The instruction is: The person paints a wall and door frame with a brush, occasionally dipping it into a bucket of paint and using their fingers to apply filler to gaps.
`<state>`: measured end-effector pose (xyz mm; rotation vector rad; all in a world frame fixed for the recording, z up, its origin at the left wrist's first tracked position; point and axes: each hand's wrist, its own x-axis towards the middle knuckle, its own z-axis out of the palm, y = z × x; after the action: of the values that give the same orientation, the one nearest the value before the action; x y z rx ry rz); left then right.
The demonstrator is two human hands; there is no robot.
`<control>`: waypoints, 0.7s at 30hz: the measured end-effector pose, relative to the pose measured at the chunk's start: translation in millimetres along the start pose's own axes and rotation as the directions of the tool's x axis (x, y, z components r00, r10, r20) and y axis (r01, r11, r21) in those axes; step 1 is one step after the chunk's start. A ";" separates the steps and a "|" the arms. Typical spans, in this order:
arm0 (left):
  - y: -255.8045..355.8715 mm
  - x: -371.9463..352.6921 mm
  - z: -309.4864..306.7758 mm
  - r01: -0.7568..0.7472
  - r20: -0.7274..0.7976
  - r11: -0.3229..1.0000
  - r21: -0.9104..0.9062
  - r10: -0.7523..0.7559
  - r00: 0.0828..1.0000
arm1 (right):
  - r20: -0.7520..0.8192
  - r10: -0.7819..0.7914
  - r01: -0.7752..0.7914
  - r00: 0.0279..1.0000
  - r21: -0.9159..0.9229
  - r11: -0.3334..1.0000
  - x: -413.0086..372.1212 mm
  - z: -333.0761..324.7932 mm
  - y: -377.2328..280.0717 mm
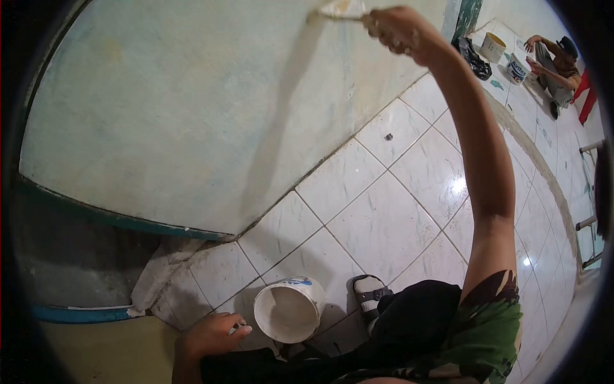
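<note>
At the top of the view my right hand [400, 33] is closed round the handle of a scraper-like tool [344, 9], whose pale, smeared blade is at the wall [192, 96]. The arm is stretched far up and out. Low in the view, my left hand [214, 333] is beside a white bucket [288, 310], its fingers curled on a small grey object that I cannot make out. The bucket stands on the tiles and holds whitish material. Pale smears mark the fingers of my right hand.
White floor tiles [377, 205] meet the wall along a diagonal edge. A person [559, 70] crouches at the upper right, near a paint bucket [517, 68], another bucket [492, 47] and a black plastic bag [474, 59]. A sandalled foot [369, 296] is beside my bucket.
</note>
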<state>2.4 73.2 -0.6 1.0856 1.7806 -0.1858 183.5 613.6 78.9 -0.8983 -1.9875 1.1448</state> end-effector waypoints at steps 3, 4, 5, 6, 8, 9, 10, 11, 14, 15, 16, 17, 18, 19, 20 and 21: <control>-1.1 2.7 0.8 -0.037 -0.046 0.999 0.004 0.037 0.998 | -0.024 0.054 -0.050 0.998 0.128 0.991 2.6 -19.5 -50.2; -0.7 3.2 0.8 -0.060 -0.075 0.998 0.012 0.060 0.995 | -0.027 0.020 -0.014 0.999 0.215 0.977 8.9 -21.6 -47.9; -0.2 4.0 1.1 -0.056 -0.071 0.998 0.014 0.057 0.996 | -0.028 0.025 -0.018 0.999 0.218 0.976 12.6 -22.2 -42.1; 0.1 4.9 1.4 -0.063 -0.082 0.998 0.010 0.064 0.995 | -0.013 -0.018 0.022 1.000 0.375 0.927 16.1 -20.7 -33.6; 4.3 6.6 -0.8 -0.067 -0.098 0.998 0.004 0.067 0.993 | 0.018 -0.111 0.079 0.994 0.592 0.802 24.4 -16.8 -11.2; 9.3 6.7 -3.4 -0.022 -0.076 1.000 -0.002 0.021 0.997 | 0.022 -0.110 0.076 0.994 0.594 0.801 29.7 -9.9 8.1; 12.6 6.9 -5.1 0.024 -0.051 1.000 -0.006 -0.024 0.998 | 0.002 -0.107 0.089 0.994 0.536 0.840 34.3 0.0 32.0; 11.4 8.1 -4.4 0.027 -0.048 1.000 -0.006 -0.027 0.998 | -0.020 -0.104 0.101 0.994 0.475 0.874 37.0 9.7 56.7; 9.5 13.1 -3.6 0.059 -0.022 0.998 -0.009 -0.059 0.998 | 0.033 0.013 -0.029 0.999 0.570 0.821 23.3 43.0 112.1; 12.7 13.9 -6.4 0.082 -0.001 0.997 -0.013 -0.082 0.997 | 0.076 0.018 -0.059 0.997 0.575 0.816 20.1 47.7 132.5; 16.2 14.9 -8.8 0.106 0.019 0.994 -0.017 -0.106 0.994 | 0.122 0.077 -0.137 0.990 0.627 0.767 14.1 54.7 147.1; 20.4 16.5 -10.5 0.106 0.020 0.994 -0.020 -0.106 0.994 | 0.126 0.114 -0.168 0.985 0.630 0.758 5.7 63.2 157.6; 24.7 17.4 -12.5 0.140 0.028 0.990 -0.020 -0.139 0.990 | 0.145 0.155 -0.212 0.977 0.623 0.753 -1.2 69.9 172.1; 27.5 17.5 -13.7 0.174 0.035 0.985 -0.018 -0.174 0.984 | 0.162 0.196 -0.254 0.967 0.617 0.745 -7.7 75.7 187.0; 27.6 17.6 -12.8 0.177 0.036 0.984 -0.018 -0.176 0.984 | 0.187 0.241 -0.305 0.952 0.601 0.739 -14.8 79.8 201.4; 26.5 18.4 -11.7 0.144 0.022 0.989 -0.020 -0.144 0.989 | 0.211 0.286 -0.355 0.935 0.583 0.730 -22.2 83.4 214.2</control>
<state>12.4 106.0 -0.9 0.9369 1.8395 -0.2644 177.7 640.3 -150.3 -0.8458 -1.3857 1.9323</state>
